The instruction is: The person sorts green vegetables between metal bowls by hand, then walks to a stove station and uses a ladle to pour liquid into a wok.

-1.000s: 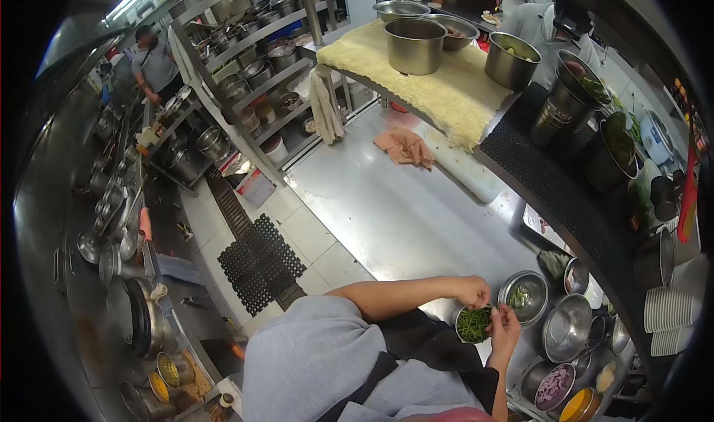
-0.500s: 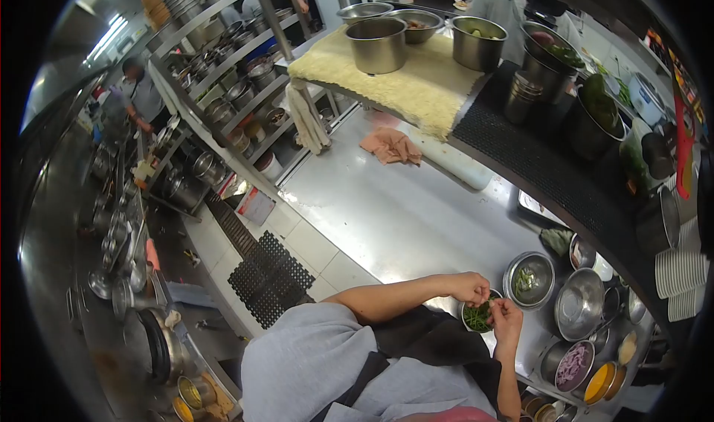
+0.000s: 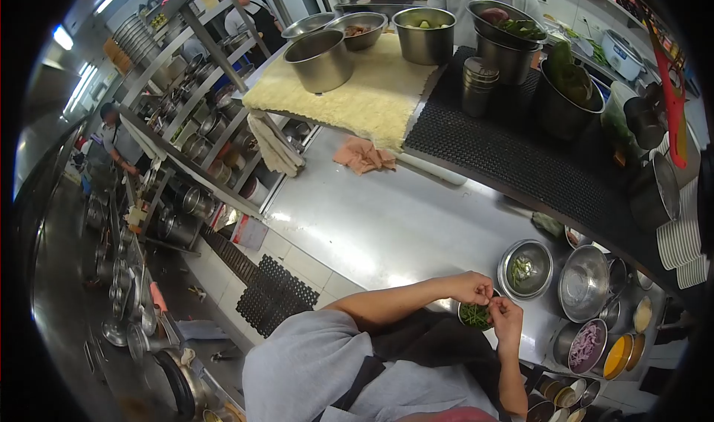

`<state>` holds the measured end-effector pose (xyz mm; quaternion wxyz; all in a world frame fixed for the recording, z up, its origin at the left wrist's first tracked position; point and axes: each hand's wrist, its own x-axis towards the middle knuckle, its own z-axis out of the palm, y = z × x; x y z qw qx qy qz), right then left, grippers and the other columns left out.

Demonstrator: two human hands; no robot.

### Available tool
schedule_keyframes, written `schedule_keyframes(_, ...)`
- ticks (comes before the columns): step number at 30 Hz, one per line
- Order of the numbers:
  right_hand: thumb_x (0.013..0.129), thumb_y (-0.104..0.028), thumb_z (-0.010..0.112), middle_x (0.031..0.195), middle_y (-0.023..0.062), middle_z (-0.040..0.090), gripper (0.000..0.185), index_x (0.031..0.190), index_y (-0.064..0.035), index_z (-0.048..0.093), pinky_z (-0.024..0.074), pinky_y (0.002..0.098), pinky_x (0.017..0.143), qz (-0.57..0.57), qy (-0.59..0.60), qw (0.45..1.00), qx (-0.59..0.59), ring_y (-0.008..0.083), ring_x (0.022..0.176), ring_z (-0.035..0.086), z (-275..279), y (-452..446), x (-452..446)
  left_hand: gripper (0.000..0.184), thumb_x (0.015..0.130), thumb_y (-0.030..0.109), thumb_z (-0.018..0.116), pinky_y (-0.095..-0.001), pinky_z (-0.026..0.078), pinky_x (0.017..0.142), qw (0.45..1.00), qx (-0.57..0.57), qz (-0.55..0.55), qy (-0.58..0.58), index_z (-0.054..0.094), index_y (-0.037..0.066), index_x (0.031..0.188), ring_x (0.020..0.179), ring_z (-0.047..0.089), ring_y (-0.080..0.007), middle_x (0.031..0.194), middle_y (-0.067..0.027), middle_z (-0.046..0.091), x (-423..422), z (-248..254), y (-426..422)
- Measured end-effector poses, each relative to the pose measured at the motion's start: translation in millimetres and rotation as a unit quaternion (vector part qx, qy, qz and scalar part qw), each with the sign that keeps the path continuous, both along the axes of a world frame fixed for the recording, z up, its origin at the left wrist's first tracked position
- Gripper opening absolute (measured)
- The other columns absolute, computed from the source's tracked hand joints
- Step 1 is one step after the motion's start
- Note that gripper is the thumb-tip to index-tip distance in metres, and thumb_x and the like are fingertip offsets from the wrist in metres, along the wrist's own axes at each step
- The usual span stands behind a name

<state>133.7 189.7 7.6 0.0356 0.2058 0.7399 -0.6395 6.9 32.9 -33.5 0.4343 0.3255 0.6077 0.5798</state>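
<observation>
Thin, deep green stems (image 3: pixel 471 317) lie in a loose, criss-crossed heap inside a small round bowl (image 3: pixel 460 321), between four and five o'clock from the middle of the view, close to the front of a person in a grey shirt (image 3: pixel 305 366). The left hand (image 3: pixel 473 287) hangs over the bowl's twelve o'clock edge and the right hand (image 3: pixel 506 319) over its three o'clock side. The fingers of both are bent, their tips meeting or nearly so above the greens; whether they are clamped on a stem is too small to tell. A wider metal bowl (image 3: pixel 548 272) with paler green pieces (image 3: pixel 520 269) sits just beside, at one to two o'clock from the small bowl; sliced purple onion (image 3: pixel 586 345) fills another at three to four o'clock. Compared with half a second ago, the hands keep the same close pose over the bowl, while the view has turned: the pink cloth (image 3: pixel 364 156) and the tall pots (image 3: pixel 318 61) on the shelf now appear further left.
</observation>
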Motion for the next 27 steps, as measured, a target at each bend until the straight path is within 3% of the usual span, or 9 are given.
schedule_keyframes(9,0.089,-0.008,0.065,0.066,0.0063,0.064,0.013,0.091,0.0037,0.068,0.0428,0.0244,0.049,0.011,0.020,0.997,0.076,0.0083,0.052,0.056,2.5,-5.6,-6.3,0.011,0.083,0.011,0.069,-0.0272,0.050,0.065,0.989,-0.051,-0.024,0.134,0.065,0.003,0.091,0.072,0.064,-0.0119,0.078,-0.0043,0.068,-15.6,8.0,-2.7)
schedule_keyframes(12,0.088,-0.009,0.066,0.067,0.0072,0.065,0.013,0.090,0.0037,0.068,0.0441,0.0252,0.050,0.024,0.027,0.995,0.095,0.0094,0.054,0.057,7.6,-8.5,-6.1,0.011,0.083,0.010,0.068,-0.0274,0.050,0.062,0.992,-0.054,-0.035,0.107,0.065,0.002,0.090,0.070,0.063,-0.0124,0.076,-0.0048,0.067,-14.5,0.4,-5.0)
schedule_keyframes(14,0.087,-0.009,0.067,0.067,0.0075,0.065,0.013,0.090,0.0037,0.068,0.0448,0.0255,0.051,0.034,0.032,0.993,0.105,0.0099,0.055,0.058,9.4,-9.3,-5.4,0.010,0.079,0.011,0.069,-0.0282,0.049,0.054,0.999,-0.032,-0.033,-0.014,0.067,0.003,0.085,0.060,0.062,-0.0133,0.069,-0.0064,0.066,-12.2,-2.9,-6.7)
schedule_keyframes(17,0.088,-0.007,0.062,0.071,0.0013,0.061,0.011,0.090,0.0041,0.065,0.0443,0.0232,0.054,0.071,0.031,0.990,0.119,0.0068,0.060,0.055,7.0,-7.7,-1.9,0.009,0.079,0.009,0.068,-0.0266,0.049,0.051,0.997,-0.026,-0.041,-0.055,0.066,0.002,0.084,0.058,0.061,-0.0125,0.068,-0.0062,0.066,-10.2,-1.1,-11.3)
schedule_keyframes(19,0.084,-0.006,0.066,0.068,0.0065,0.065,0.011,0.088,0.0038,0.068,0.0450,0.0249,0.052,0.058,0.030,0.992,0.104,0.0097,0.057,0.058,6.4,-7.9,-1.5,0.009,0.079,0.009,0.068,-0.0265,0.048,0.051,0.997,-0.030,-0.039,-0.053,0.066,0.002,0.084,0.058,0.060,-0.0124,0.068,-0.0063,0.066,-11.2,4.2,-16.2)
schedule_keyframes(27,0.084,-0.005,0.067,0.069,0.0033,0.063,0.010,0.088,0.0039,0.066,0.0456,0.0231,0.052,0.044,-0.006,0.998,0.041,0.0081,0.056,0.057,20.1,-5.8,4.4,0.010,0.079,0.010,0.064,-0.0257,0.047,0.050,0.997,-0.046,-0.045,-0.045,0.066,0.001,0.083,0.056,0.059,-0.0111,0.067,-0.0055,0.065,-11.0,17.8,-29.5)
